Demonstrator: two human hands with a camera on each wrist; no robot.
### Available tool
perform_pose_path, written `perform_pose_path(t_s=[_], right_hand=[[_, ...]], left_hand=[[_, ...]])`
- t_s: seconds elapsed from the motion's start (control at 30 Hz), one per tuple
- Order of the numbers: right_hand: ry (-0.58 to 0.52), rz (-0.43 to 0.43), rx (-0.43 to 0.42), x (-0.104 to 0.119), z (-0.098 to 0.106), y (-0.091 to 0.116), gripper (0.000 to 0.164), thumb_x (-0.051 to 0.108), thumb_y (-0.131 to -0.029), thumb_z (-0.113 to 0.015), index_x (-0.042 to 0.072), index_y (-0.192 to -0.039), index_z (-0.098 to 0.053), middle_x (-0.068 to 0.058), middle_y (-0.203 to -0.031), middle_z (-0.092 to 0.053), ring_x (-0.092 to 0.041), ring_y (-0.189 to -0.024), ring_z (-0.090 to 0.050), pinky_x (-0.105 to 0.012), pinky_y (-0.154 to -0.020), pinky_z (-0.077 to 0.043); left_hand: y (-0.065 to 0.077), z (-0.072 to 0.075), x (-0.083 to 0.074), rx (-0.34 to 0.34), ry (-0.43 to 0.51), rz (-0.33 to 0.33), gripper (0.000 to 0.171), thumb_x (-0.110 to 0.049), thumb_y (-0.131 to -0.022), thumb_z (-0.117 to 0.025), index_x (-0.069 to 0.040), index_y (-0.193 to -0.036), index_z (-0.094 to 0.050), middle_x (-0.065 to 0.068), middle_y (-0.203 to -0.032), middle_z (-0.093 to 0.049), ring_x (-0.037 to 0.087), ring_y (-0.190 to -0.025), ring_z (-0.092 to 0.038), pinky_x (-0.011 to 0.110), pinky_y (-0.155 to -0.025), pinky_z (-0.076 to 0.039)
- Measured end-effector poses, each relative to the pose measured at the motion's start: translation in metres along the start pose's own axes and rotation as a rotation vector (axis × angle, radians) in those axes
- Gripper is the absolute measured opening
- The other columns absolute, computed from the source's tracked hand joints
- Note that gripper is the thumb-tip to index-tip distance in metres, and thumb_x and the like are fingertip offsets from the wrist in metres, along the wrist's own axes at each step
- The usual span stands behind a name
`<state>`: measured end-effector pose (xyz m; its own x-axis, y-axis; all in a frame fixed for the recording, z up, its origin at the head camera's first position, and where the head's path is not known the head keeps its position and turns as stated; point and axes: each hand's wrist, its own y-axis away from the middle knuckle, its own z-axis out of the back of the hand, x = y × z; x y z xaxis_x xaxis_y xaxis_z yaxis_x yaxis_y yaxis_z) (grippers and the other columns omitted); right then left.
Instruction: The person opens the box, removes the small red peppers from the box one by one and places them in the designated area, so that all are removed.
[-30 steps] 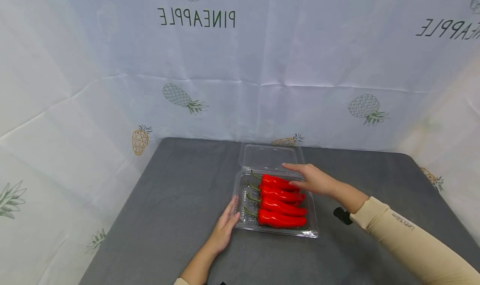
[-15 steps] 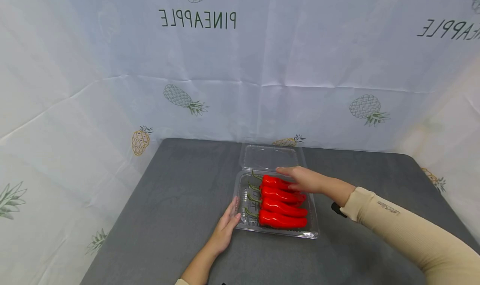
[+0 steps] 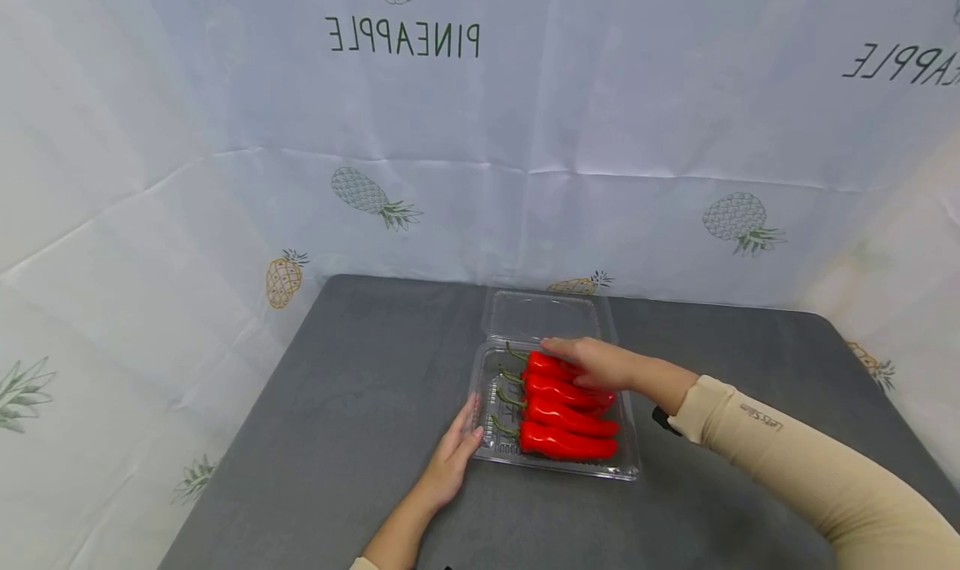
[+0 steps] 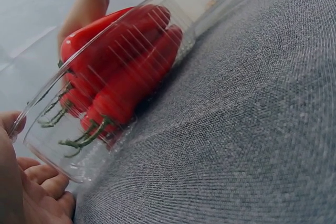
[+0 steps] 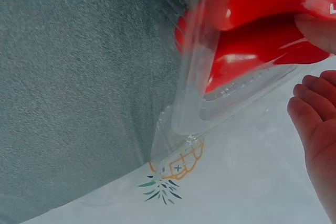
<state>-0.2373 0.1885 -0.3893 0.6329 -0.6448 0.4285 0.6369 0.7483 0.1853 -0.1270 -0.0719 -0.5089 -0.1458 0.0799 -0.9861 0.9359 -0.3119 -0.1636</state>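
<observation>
Left hand (image 3: 448, 460) is clasped on the box (image 3: 555, 468), lower centre; right hand (image 3: 600, 363) is loosely spread over the upper pepper (image 3: 546, 363); arranging seems underway, steadiness needed next.

The container (image 3: 558, 467) sits on the table (image 3: 360, 370), its lid (image 3: 521, 313) folded out behind it, before the cloth (image 3: 525, 120). Peppers (image 3: 570, 420) lie in the container one behind another, stems to the left. The left hand (image 3: 448, 460) is at its left rim, the right hand (image 3: 596, 362) over the rearmost peppers.
</observation>
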Motion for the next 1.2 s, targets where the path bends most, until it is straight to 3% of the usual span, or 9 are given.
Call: perform_pose_path(t_s=[0.2, 0.43, 0.77, 0.97, 1.2], right_hand=[[-0.003, -0.014, 0.057, 0.001, 0.002, -0.004, 0.072, -0.015, -0.078, -0.059, -0.003, -0.143, -0.031, -0.020, -0.148, -0.034, -0.037, -0.134, -0.037, -0.048, -0.103, -0.040], [-0.042, -0.058, 0.135, 0.004, 0.000, -0.009, 0.077, -0.016, -0.077, -0.054, 0.001, -0.146, -0.025, -0.015, -0.153, -0.025, -0.033, -0.139, -0.029, -0.048, -0.109, -0.033], [-0.046, -0.040, 0.096, -0.001, -0.006, -0.012, 0.079, -0.020, -0.074, -0.050, 0.002, -0.146, -0.026, -0.014, -0.151, -0.029, -0.031, -0.136, -0.035, -0.047, -0.107, -0.036], [-0.082, -0.034, 0.077, -0.002, -0.006, -0.012, 0.074, -0.018, -0.078, -0.050, 0.002, -0.146, -0.026, -0.015, -0.151, -0.030, -0.032, -0.136, -0.035, -0.048, -0.107, -0.036], [-0.085, -0.029, 0.048, -0.004, -0.008, -0.012, 0.072, -0.016, -0.079, -0.052, 0.002, -0.145, -0.029, -0.015, -0.147, -0.037, -0.031, -0.130, -0.042, -0.048, -0.104, -0.039]], left_hand=[[-0.001, 0.001, 0.001, 0.015, -0.014, 0.022, 0.056, -0.009, -0.099, -0.037, 0.009, -0.145, -0.011, 0.026, -0.153, -0.011, 0.036, -0.141, -0.008, 0.002, -0.103, -0.017], [0.000, 0.000, 0.002, 0.021, -0.008, -0.017, 0.055, -0.007, -0.099, -0.036, 0.011, -0.145, -0.011, 0.030, -0.151, -0.011, 0.042, -0.140, -0.007, 0.002, -0.103, -0.017], [-0.001, 0.001, 0.001, 0.022, -0.027, -0.004, 0.056, -0.010, -0.100, -0.037, 0.010, -0.145, -0.011, 0.029, -0.152, -0.011, 0.041, -0.140, -0.007, 0.002, -0.103, -0.017], [-0.002, 0.002, 0.000, 0.006, -0.024, 0.038, 0.057, -0.012, -0.099, -0.038, 0.008, -0.146, -0.012, 0.024, -0.154, -0.012, 0.032, -0.142, -0.010, 0.002, -0.104, -0.017], [-0.002, 0.003, 0.000, 0.011, -0.033, 0.042, 0.057, -0.012, -0.099, -0.038, 0.007, -0.146, -0.011, 0.024, -0.154, -0.012, 0.033, -0.143, -0.009, 0.002, -0.103, -0.016]])
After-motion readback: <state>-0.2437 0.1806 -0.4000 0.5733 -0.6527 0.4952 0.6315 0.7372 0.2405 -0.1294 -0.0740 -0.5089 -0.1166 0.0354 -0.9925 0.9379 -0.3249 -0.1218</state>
